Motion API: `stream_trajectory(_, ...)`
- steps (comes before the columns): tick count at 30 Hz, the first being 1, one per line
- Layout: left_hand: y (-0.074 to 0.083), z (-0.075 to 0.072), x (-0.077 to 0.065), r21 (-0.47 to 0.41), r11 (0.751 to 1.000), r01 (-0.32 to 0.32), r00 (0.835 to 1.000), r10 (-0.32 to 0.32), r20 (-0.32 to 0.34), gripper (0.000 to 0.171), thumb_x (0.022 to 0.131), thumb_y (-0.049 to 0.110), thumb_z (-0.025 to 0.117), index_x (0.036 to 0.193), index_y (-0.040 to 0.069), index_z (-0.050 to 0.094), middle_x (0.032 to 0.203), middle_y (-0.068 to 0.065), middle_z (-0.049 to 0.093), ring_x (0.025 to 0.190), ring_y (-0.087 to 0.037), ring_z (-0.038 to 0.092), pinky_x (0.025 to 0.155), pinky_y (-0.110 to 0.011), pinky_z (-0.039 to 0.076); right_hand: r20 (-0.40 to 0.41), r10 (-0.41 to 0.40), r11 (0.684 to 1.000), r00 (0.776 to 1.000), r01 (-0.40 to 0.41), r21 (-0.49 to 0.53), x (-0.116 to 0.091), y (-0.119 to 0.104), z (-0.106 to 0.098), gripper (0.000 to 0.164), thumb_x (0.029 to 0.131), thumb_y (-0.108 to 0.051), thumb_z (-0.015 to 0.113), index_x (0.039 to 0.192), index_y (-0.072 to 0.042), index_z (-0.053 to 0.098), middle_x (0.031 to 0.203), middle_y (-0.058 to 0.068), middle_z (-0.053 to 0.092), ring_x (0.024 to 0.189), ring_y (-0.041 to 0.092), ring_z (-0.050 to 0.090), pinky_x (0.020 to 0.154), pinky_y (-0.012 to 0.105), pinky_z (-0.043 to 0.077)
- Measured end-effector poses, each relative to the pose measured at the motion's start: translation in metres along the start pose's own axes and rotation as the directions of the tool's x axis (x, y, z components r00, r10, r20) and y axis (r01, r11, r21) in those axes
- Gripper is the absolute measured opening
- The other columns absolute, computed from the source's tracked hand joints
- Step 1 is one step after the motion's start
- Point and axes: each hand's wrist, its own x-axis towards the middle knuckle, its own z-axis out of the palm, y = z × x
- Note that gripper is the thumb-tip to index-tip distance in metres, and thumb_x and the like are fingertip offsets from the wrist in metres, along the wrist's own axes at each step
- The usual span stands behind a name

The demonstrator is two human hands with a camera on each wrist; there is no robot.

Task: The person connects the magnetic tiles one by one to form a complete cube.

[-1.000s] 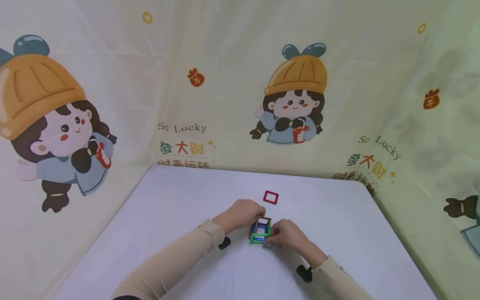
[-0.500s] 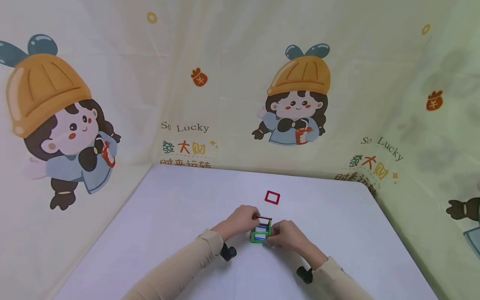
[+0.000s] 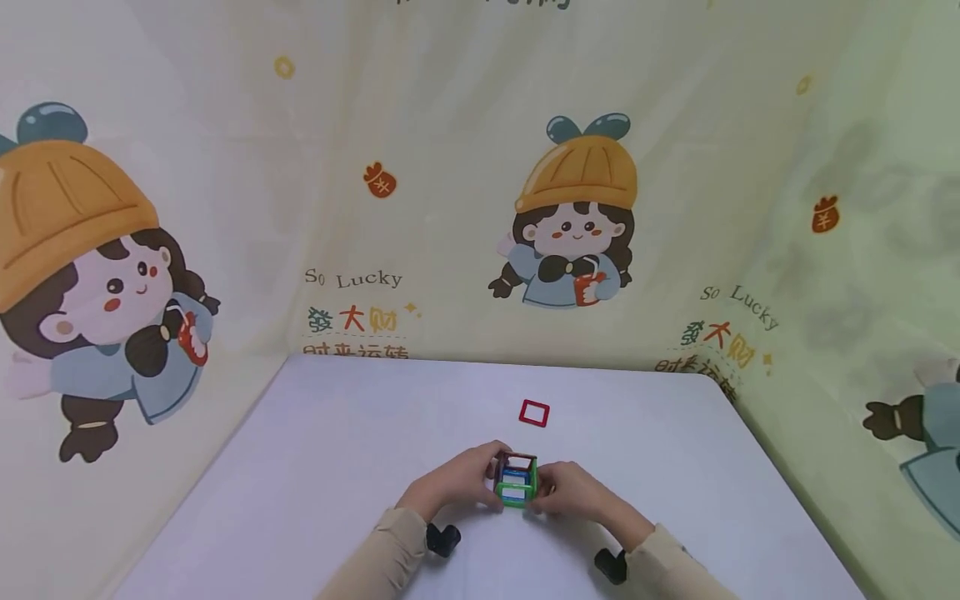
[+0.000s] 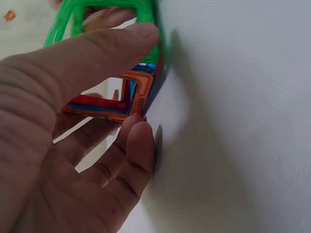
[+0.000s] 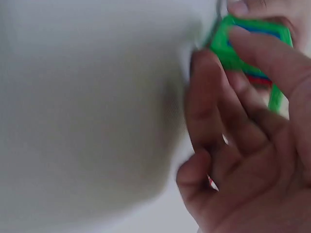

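A small box of square magnetic tiles (image 3: 514,486) stands on the white table between my hands, with green at the front and right, blue inside and dark red at the back. My left hand (image 3: 457,481) grips its left side. In the left wrist view, the thumb lies across a green tile (image 4: 145,14) while the fingers touch an orange tile (image 4: 143,90). From the right, my right hand (image 3: 573,490) holds the box by its green edge; in the right wrist view its thumb and fingers pinch a green tile (image 5: 224,52). The fingers partly hide the sides.
Beyond the box, a loose red square tile (image 3: 522,412) lies flat on the white table (image 3: 360,433). Cloth walls (image 3: 450,250) with cartoon prints rise behind the table and along its sides. A black wrist device (image 3: 444,540) sits under the left forearm.
My left hand has come down from the box's back edge to its left side, its thumb now at the front. The right hand keeps its hold. The head view has tilted up slightly.
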Motion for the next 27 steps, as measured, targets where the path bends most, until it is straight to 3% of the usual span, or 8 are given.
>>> stream_trajectory(5,0.0,-0.001,-0.008,0.016,0.999,0.031,0.998,-0.03,-0.052,0.071,0.07,0.011,0.094,0.132,0.014,0.058,0.107,0.007,0.057,0.095,-0.012,0.054,0.082,-0.028,0.049,0.102,-0.003,1.0,0.995,0.0,0.027,0.007,0.012,-0.018,0.011,0.091,-0.014,0.077,0.1,-0.012,0.073,0.084,-0.003,0.068,0.072,0.014,0.062,0.067,0.028,0.053)
stream_trajectory(7,-0.001,0.0,-0.009,0.025,0.999,0.033,0.998,-0.031,-0.059,0.069,0.07,0.012,0.094,0.13,0.013,0.059,0.106,0.007,0.055,0.093,-0.011,0.053,0.079,-0.026,0.047,0.063,0.041,0.998,0.997,-0.044,0.039,0.013,0.02,-0.029,0.01,0.092,-0.015,0.076,0.101,-0.011,0.073,0.087,-0.001,0.069,0.074,0.016,0.061,0.069,0.03,0.053)
stream_trajectory(10,-0.004,0.003,-0.009,0.03,0.999,0.045,0.997,-0.044,-0.06,0.066,0.071,0.014,0.094,0.127,0.013,0.06,0.105,0.007,0.053,0.092,-0.01,0.052,0.078,-0.025,0.046,-0.063,0.14,0.988,0.988,-0.135,0.074,0.026,0.035,-0.041,0.012,0.093,-0.016,0.076,0.103,-0.01,0.073,0.091,0.001,0.067,0.077,0.018,0.06,0.072,0.031,0.054)
stream_trajectory(16,-0.004,0.006,-0.012,0.061,0.99,0.124,0.99,-0.119,-0.078,0.063,0.071,0.015,0.094,0.124,0.015,0.06,0.107,0.006,0.051,0.094,-0.011,0.052,0.078,-0.027,0.048,-0.25,0.3,0.951,0.921,-0.268,0.154,0.067,0.047,-0.043,0.028,0.09,-0.018,0.08,0.111,-0.006,0.067,0.097,0.006,0.065,0.08,0.019,0.06,0.074,0.029,0.055)
stream_trajectory(19,-0.003,0.007,-0.01,0.057,0.99,0.128,0.989,-0.123,-0.084,0.064,0.071,0.016,0.095,0.125,0.016,0.06,0.109,0.007,0.051,0.095,-0.011,0.052,0.078,-0.027,0.049,-0.294,0.319,0.948,0.901,-0.298,0.115,0.081,0.041,-0.043,0.042,0.088,-0.019,0.082,0.122,-0.003,0.063,0.101,0.009,0.063,0.081,0.019,0.059,0.074,0.029,0.055)
stream_trajectory(23,-0.003,0.009,-0.004,0.064,0.991,0.119,0.989,-0.113,-0.091,0.066,0.071,0.019,0.095,0.127,0.017,0.059,0.11,0.008,0.051,0.096,-0.01,0.051,0.079,-0.026,0.049,-0.313,0.296,0.953,0.902,-0.302,0.03,0.094,0.031,-0.045,0.068,0.084,-0.024,0.087,0.139,-0.001,0.054,0.107,0.013,0.063,0.083,0.021,0.059,0.074,0.03,0.054)
stream_trajectory(27,-0.003,0.013,0.002,0.071,0.99,0.119,0.989,-0.112,-0.095,0.068,0.071,0.02,0.096,0.128,0.015,0.059,0.113,0.007,0.052,0.097,-0.009,0.052,0.082,-0.026,0.051,-0.306,0.287,0.952,0.907,-0.306,-0.012,0.102,0.028,-0.046,0.069,0.082,-0.025,0.088,0.139,-0.004,0.055,0.109,0.014,0.065,0.088,0.023,0.059,0.075,0.032,0.053)
